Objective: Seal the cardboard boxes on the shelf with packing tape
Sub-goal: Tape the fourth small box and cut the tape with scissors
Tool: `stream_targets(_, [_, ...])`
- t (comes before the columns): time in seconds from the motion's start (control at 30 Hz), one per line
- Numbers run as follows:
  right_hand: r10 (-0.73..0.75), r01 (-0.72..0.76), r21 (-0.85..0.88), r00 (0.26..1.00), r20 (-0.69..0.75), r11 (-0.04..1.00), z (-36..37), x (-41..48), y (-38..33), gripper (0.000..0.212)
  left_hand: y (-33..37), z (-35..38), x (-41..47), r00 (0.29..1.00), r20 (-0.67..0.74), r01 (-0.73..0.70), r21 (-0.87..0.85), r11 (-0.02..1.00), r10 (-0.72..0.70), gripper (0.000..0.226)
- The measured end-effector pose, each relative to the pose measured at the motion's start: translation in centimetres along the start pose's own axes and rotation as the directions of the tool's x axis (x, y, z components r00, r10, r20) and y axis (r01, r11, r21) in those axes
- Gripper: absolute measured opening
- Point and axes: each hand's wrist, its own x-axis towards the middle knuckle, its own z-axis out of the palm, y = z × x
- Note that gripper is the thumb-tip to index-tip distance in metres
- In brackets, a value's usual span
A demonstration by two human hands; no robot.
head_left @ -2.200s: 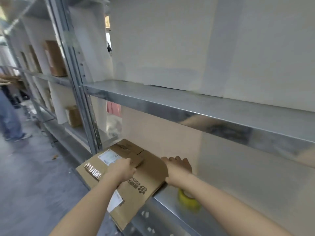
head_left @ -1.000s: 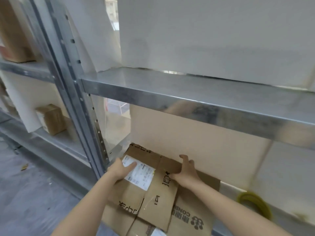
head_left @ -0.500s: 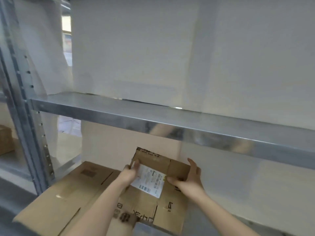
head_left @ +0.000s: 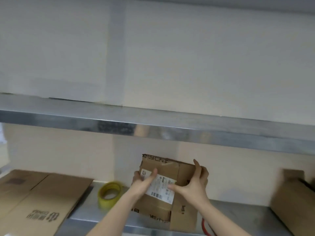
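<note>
From the head camera I see both hands clamped on one cardboard box, holding it between them with its labelled face turned up toward me. My left hand grips the box's left edge, thumb laid across the white shipping label and fingers curled behind. My right hand grips the right side, thumb tip pressing the label's right part and fingers wrapped round the far upper corner. The hands are apart, with the label and the box's face between them. Below my wrists, loose brown flaps with dark printed characters hang toward the front lip of the lower metal shelf; I cannot tell whether the box rests on it.

Just left of my left forearm, a roll of yellowish packing tape lies on the same shelf, apart from the box. Further left lies a flattened cardboard carton with printing on its near end. Well to the right of my right hand stands another brown box, blurred. Something red, too small to identify, shows under my right forearm. Above both hands runs the upper metal shelf, with pale backing panels behind.
</note>
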Motion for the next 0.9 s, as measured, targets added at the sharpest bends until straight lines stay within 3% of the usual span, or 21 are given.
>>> stream_targets(0.1, [-0.038,0.037,0.055,0.999,0.021,0.998,-0.8,-0.2,0.9,0.134,0.7,2.1,0.0,0.997,0.072,-0.035,0.089,0.995,0.028,0.088])
stream_targets(0.2, [-0.109,0.101,0.087,0.989,0.098,0.991,-0.5,-0.4,0.8,0.127,1.1,2.8,0.6,0.993,0.096,-0.081,0.149,0.986,0.067,0.098])
stream_targets(0.27, [-0.136,0.13,0.074,0.986,0.091,0.989,-1.0,-0.2,0.6,0.131,1.0,2.6,0.8,0.993,0.086,-0.09,0.158,0.983,0.078,0.11])
stream_targets(0.43, [-0.162,0.169,-0.026,0.972,0.169,0.985,-2.1,0.4,2.2,0.145,0.2,1.3,-0.3,0.973,0.156,-0.185,0.101,0.978,0.168,0.105])
stream_targets(0.6, [-0.137,0.149,-0.032,0.962,0.235,0.988,-0.6,0.4,4.1,0.15,-2.3,0.7,-1.6,0.915,0.29,-0.341,0.183,0.922,0.281,0.085])
stream_targets(0.77, [-0.112,0.112,0.011,0.975,0.195,0.994,0.2,-0.1,4.5,0.139,-2.3,0.2,-1.7,0.925,0.244,-0.346,0.229,0.91,0.291,0.052])
stream_targets(0.9, [-0.109,0.114,-0.013,0.974,0.199,0.993,0.2,-0.5,4.9,0.132,-2.0,0.4,-1.3,0.929,0.234,-0.344,0.256,0.903,0.287,0.051])
